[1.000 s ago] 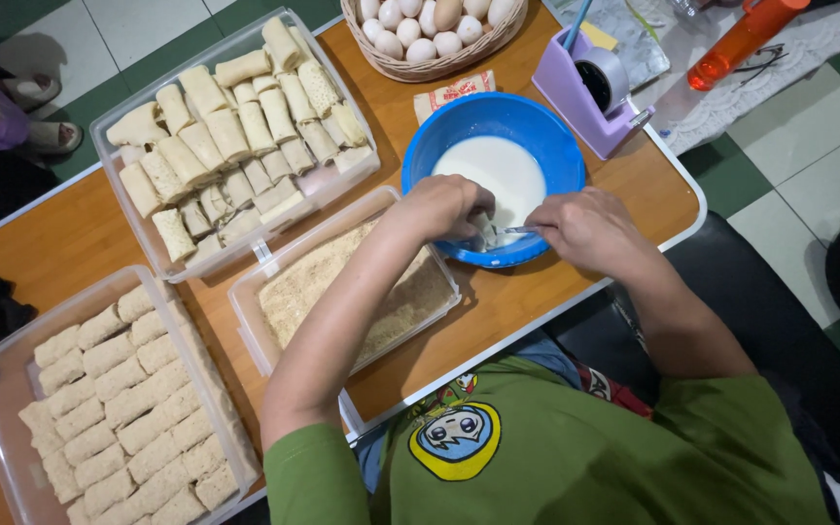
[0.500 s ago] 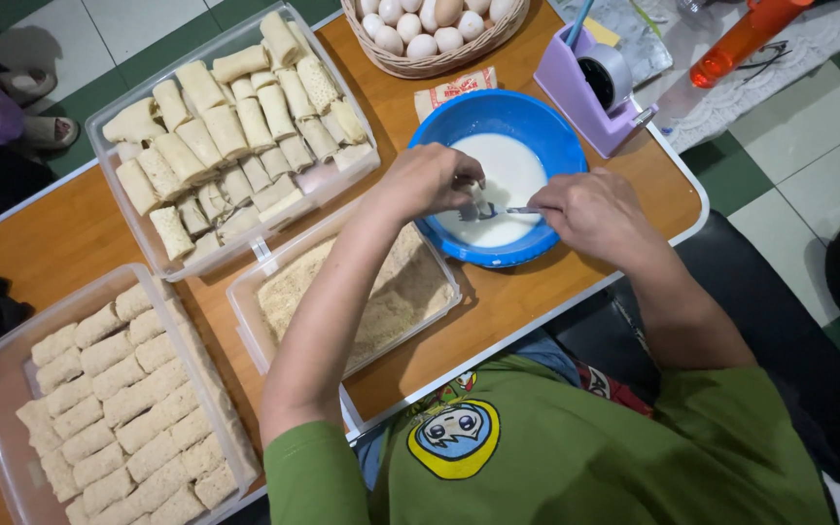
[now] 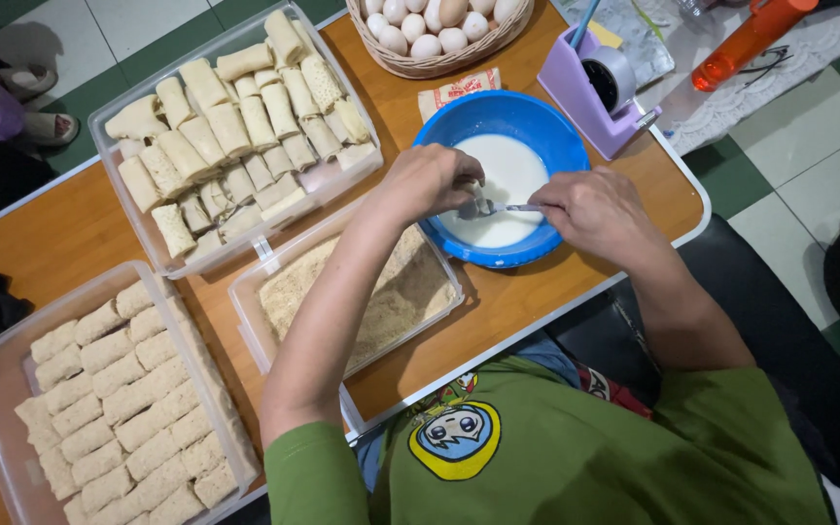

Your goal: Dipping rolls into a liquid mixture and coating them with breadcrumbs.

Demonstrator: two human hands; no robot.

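Spoon [image 3: 498, 207] lies crosswise over the blue bowl [image 3: 439, 136], handle pinched in my right hand [image 3: 590, 209], left hand [image 3: 430, 180] fingers closed at its tip.

On my table [image 3: 70, 233]: clear tub of pale uncoated rolls [image 3: 230, 126], tub of breaded rolls [image 3: 114, 399], tray of breadcrumbs [image 3: 381, 301], basket of eggs [image 3: 435, 29], purple tape dispenser [image 3: 600, 87], orange bottle [image 3: 746, 39].

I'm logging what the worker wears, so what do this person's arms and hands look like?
Both arms are bare from short green sleeves down. The left hand and right hand wear no gloves; no rings, watch or bracelets are visible. The green shirt has a round yellow cartoon patch.
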